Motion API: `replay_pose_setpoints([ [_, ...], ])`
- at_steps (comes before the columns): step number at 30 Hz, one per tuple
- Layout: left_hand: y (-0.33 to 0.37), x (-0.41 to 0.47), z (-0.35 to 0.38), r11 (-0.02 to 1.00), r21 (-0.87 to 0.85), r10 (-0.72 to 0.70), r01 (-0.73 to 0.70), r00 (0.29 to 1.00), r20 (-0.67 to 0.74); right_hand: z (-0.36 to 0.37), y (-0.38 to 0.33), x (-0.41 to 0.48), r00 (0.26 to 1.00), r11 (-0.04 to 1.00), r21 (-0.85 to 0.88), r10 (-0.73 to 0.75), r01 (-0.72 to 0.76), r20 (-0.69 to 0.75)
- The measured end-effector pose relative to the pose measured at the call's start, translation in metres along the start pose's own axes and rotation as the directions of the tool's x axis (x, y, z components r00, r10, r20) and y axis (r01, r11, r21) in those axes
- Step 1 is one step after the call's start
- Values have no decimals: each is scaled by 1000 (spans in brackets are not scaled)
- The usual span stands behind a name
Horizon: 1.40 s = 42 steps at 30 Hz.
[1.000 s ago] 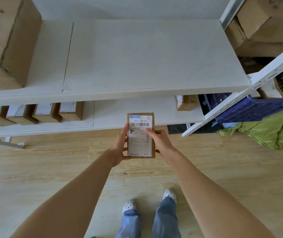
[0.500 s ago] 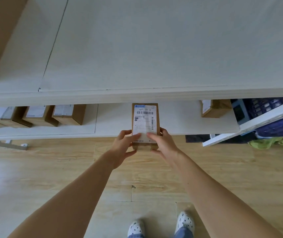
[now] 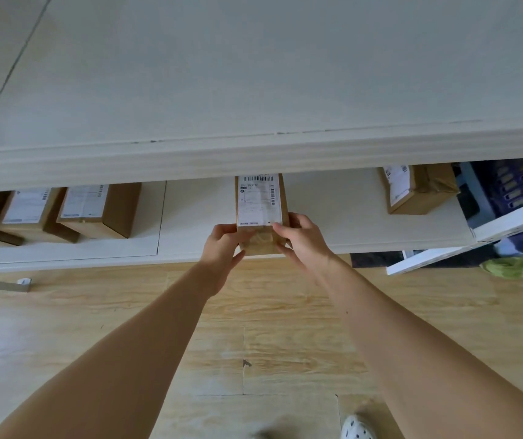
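Note:
A small brown cardboard parcel point(image 3: 260, 210) with a white shipping label on top sits over the front part of the lower white shelf point(image 3: 196, 223). My left hand point(image 3: 222, 245) grips its near left corner and my right hand point(image 3: 301, 242) grips its near right corner. The parcel's far end is hidden under the front lip of the upper shelf point(image 3: 253, 153).
Several labelled brown parcels point(image 3: 95, 210) stand in a row on the lower shelf to the left, and one more parcel point(image 3: 418, 188) lies to the right. A dark blue crate point(image 3: 513, 188) and green cloth point(image 3: 516, 264) are at the right. Wooden floor lies below.
Both hands have carried the parcel forward and down from in front of the shelves onto the lower shelf. The view has moved closer and lower, so the upper shelf fills the top.

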<state>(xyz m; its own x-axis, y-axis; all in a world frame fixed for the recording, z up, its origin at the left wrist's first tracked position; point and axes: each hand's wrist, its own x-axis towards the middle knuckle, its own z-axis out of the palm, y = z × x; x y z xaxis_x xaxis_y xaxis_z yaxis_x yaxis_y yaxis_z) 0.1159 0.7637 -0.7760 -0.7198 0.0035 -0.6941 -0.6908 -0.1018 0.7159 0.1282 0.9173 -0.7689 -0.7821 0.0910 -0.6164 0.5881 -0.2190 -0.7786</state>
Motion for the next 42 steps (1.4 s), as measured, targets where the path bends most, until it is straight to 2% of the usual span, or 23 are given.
replay_pose_setpoints([
  [6,5,14,6,995,82,52,-56,997,49,1,9,28,995,996,-63,-68,63,-71],
  [9,5,21,8,982,181,47,-59,996,74,2,13,35,993,988,-135,-85,74,-82],
  [12,2,33,11,980,192,30,-44,997,78,2,12,40,991,981,-174,-100,83,-92],
  [16,-4,39,16,982,190,15,-23,999,46,-2,10,44,992,973,-216,-100,83,-72],
  [19,-14,32,22,979,203,-5,14,999,-49,-11,8,36,996,971,-232,-70,55,-59],
  [22,-24,21,30,952,297,-30,72,989,-142,-35,6,25,994,973,-226,-58,36,-94],
  [24,-27,12,38,928,362,-51,91,992,-117,-57,4,19,989,977,-212,-50,20,-141],
  [29,-21,1,94,906,422,-44,37,999,5,-125,-11,6,963,980,-197,-33,-22,-268],
  [35,-25,11,193,908,418,-19,-32,993,116,-204,-30,13,896,994,-70,48,-87,-441],
  [42,-30,31,282,927,374,-12,-35,992,122,-265,-42,30,902,998,-50,22,-48,-432],
])
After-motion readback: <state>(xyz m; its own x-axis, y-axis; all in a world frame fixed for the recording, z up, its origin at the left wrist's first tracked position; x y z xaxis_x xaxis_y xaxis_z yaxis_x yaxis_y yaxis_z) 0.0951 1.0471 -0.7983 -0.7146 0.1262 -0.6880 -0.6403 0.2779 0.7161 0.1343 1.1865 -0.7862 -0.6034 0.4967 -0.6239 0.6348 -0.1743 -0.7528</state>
